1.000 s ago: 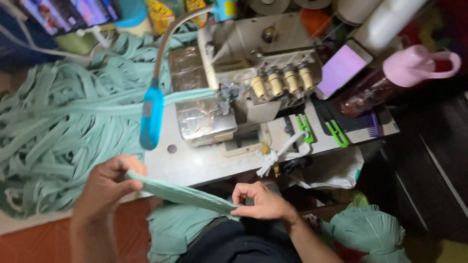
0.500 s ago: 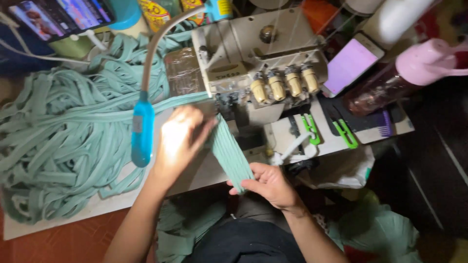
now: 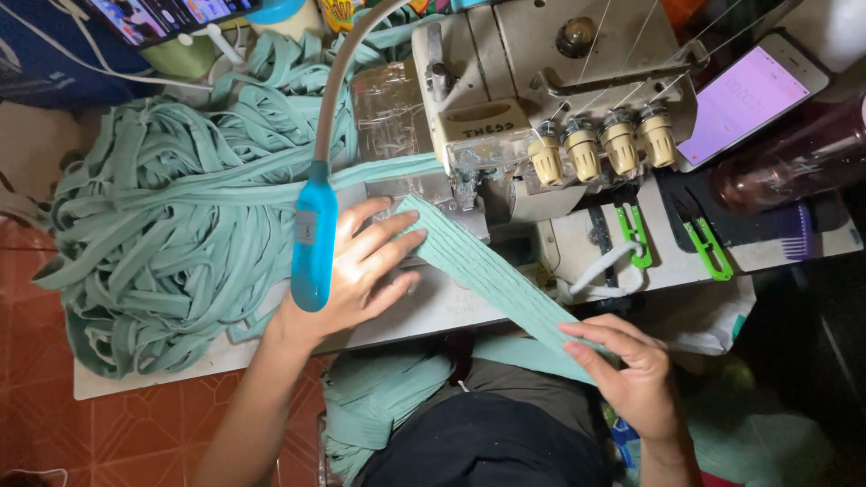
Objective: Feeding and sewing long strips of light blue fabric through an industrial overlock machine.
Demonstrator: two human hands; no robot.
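Observation:
A ribbed teal fabric strip (image 3: 492, 275) runs diagonally from the sewing machine's (image 3: 541, 81) needle area down to my lap. My left hand (image 3: 361, 266) lies flat with fingers spread, pressing the strip's upper end onto the machine bed just left of the presser foot. My right hand (image 3: 631, 374) grips the strip's lower end off the table's front edge. A blue gooseneck lamp (image 3: 314, 239) hangs over my left hand.
A big heap of teal strips (image 3: 171, 225) covers the table's left side. Two green thread snips (image 3: 704, 239) lie right of the machine, beside a phone (image 3: 749, 95) and a pink bottle (image 3: 794, 167). More teal fabric (image 3: 379, 397) rests in my lap.
My left hand has carried the strip's end up from the table's front edge to the machine's needle area and now lies flat on it. The right hand still holds the lower end.

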